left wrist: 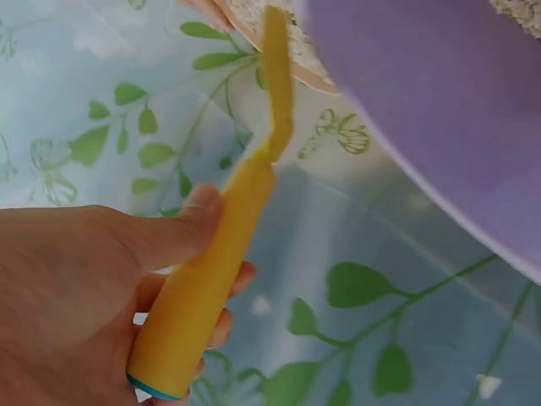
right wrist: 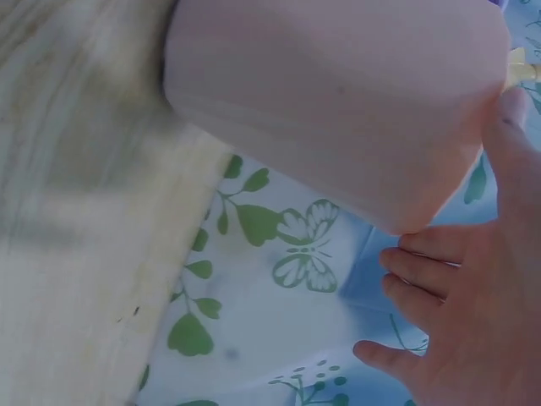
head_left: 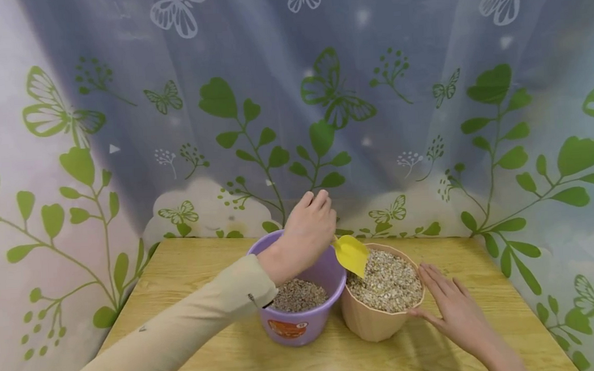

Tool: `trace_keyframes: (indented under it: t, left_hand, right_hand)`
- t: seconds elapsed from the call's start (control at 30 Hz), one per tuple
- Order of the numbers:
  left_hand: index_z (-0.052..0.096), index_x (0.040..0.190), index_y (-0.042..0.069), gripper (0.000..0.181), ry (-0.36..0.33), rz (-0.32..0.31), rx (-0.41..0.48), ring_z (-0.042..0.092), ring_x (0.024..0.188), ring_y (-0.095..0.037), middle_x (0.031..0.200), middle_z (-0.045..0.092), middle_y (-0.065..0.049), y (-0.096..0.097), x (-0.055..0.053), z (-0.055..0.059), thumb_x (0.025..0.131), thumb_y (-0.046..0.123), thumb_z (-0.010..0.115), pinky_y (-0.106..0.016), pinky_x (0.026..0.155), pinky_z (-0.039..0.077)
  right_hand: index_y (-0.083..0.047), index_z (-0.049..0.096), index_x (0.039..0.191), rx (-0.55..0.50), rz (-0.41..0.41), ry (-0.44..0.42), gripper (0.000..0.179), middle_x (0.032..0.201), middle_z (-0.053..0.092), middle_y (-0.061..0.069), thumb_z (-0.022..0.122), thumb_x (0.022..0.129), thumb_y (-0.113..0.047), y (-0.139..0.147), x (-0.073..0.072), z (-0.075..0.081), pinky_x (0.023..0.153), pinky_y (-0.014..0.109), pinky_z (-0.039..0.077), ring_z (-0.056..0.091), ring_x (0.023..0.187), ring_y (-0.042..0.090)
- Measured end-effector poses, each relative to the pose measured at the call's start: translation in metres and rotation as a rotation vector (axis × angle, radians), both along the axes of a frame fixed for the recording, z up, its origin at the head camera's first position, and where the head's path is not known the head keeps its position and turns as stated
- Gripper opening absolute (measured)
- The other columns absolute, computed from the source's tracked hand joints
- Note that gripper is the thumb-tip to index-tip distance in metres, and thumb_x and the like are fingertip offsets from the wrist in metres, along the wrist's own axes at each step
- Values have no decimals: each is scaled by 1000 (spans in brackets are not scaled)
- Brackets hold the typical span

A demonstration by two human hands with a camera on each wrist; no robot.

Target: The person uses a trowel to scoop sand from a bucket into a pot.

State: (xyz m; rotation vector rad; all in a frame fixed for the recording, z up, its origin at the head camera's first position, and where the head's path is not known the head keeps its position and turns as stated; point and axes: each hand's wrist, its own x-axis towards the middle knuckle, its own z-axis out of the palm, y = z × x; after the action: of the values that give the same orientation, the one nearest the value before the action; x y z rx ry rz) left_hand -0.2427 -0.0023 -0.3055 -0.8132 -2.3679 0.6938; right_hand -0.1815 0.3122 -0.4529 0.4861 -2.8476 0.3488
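Note:
My left hand [head_left: 307, 233] grips the thick yellow handle of a small shovel [left wrist: 211, 262], fingers curled around it and thumb along its side. The shovel's yellow blade [head_left: 352, 255] tilts down over the rim of a peach-coloured pot [head_left: 374, 320], which is filled nearly to the top with pale, grainy pebbles [head_left: 391, 282]. Under my left wrist stands a purple bucket [head_left: 305, 327] with a lower layer of similar grains [head_left: 300, 296]. My right hand [head_left: 455, 312] lies against the pot's right side, its fingers extended, thumb and fingertips at the rim.
Bucket and pot stand side by side on a wooden table [head_left: 190, 283]. Behind it and on both sides hangs a curtain [head_left: 391, 140] printed with green leaves and butterflies. An orange label [head_left: 287, 328] is on the bucket's front.

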Motion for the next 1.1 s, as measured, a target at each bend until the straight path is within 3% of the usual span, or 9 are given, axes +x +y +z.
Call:
trace_keyframes:
  t: [0.1, 0.33, 0.5, 0.6, 0.77, 0.9, 1.0, 1.1]
  left_hand:
    - [70, 96, 14, 40, -31, 14, 101, 43, 100, -19, 99, 63, 0, -13, -5, -3, 98, 52, 56, -32, 88, 36]
    - [67, 92, 5, 49, -131, 34, 410, 50, 97, -24, 95, 65, -8, -54, -10, -16, 100, 52, 56, -35, 84, 39]
    - [69, 96, 2, 50, -164, 111, 496, 51, 96, -26, 96, 66, -11, -80, -3, -28, 99, 50, 58, -38, 83, 40]
    - [69, 93, 1, 50, -164, 137, 514, 52, 92, -25, 92, 64, -10, -91, 1, -38, 98, 51, 60, -36, 78, 40]
    - [69, 84, 2, 51, -113, 134, 494, 54, 88, -26, 84, 64, -9, -105, 3, -60, 91, 53, 68, -37, 79, 44]
    - [70, 81, 2, 55, -132, 152, 411, 58, 89, -25, 84, 68, -9, -106, 2, -76, 89, 57, 68, -37, 79, 46]
    - [72, 79, 4, 55, -172, 176, 342, 59, 90, -24, 84, 69, -8, -100, 3, -87, 89, 58, 68, -35, 78, 46]
    - [72, 77, 7, 52, -148, 167, 270, 59, 89, -22, 81, 69, -6, -92, 4, -100, 86, 58, 71, -33, 76, 46]
  right_hand:
    - [-2, 30, 158, -5, 5, -5, 86, 160, 32, 24, 62, 96, -52, -3, -2, 7, 111, 68, 24, 29, 147, 42]
    - [-4, 22, 160, -9, 45, 20, 83, 163, 26, 21, 59, 100, -48, -37, -12, 27, 116, 64, 19, 25, 150, 40]
    - [-4, 24, 160, 1, 118, 141, 84, 164, 28, 18, 62, 98, -45, -69, -22, 27, 117, 61, 22, 31, 148, 38]
    - [-3, 26, 159, 0, 171, 207, 83, 163, 29, 17, 58, 98, -50, -87, -29, 23, 116, 62, 24, 34, 146, 37]
    - [2, 33, 155, -11, 251, 249, 87, 162, 31, 17, 36, 99, -65, -114, -38, 18, 115, 62, 26, 34, 147, 36]
    - [3, 36, 153, -3, 275, 235, 96, 161, 33, 17, 23, 95, -72, -129, -41, 13, 115, 60, 27, 35, 147, 35]
    - [3, 35, 154, 8, 276, 201, 94, 162, 30, 16, 25, 96, -71, -137, -41, 10, 115, 60, 27, 34, 147, 34]
    - [3, 35, 153, 12, 282, 191, 91, 163, 28, 16, 27, 98, -68, -142, -41, 6, 115, 60, 27, 34, 147, 34]
